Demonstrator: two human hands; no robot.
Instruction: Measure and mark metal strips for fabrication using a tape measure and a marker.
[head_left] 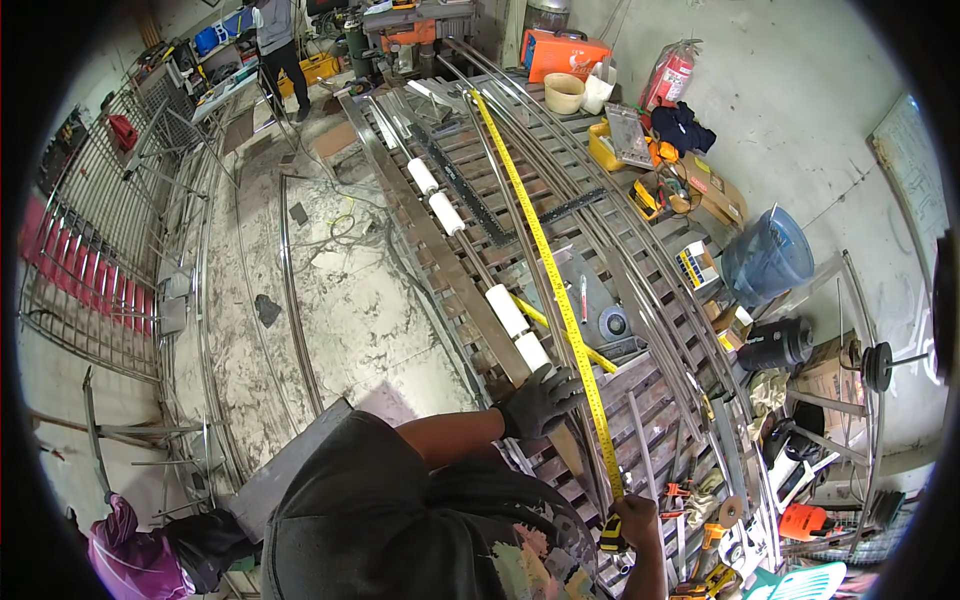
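My right hand [634, 522], bare, is closed around a yellow and black tape measure [611, 537] near the close end of the slatted metal workbench. The drawn-out yellow blade [538, 235] runs away from it along a long metal tube, nearly to the bench's far end. My left hand [538, 402], in a dark glove, lies beside the blade with its fingers curled toward the tube. What those fingers grip is hidden. Left of the blade, white cylinders [507, 310] sit on a long bar. A black carpenter's square [487, 215] lies across the slats.
Long metal tubes [640, 285] line the bench's right side. Beyond it stand a blue bucket [768, 256], an orange machine [562, 55] and a fire extinguisher [672, 75]. An angle grinder [718, 522] lies near right. One person [278, 40] stands far left, another [140, 550] near left.
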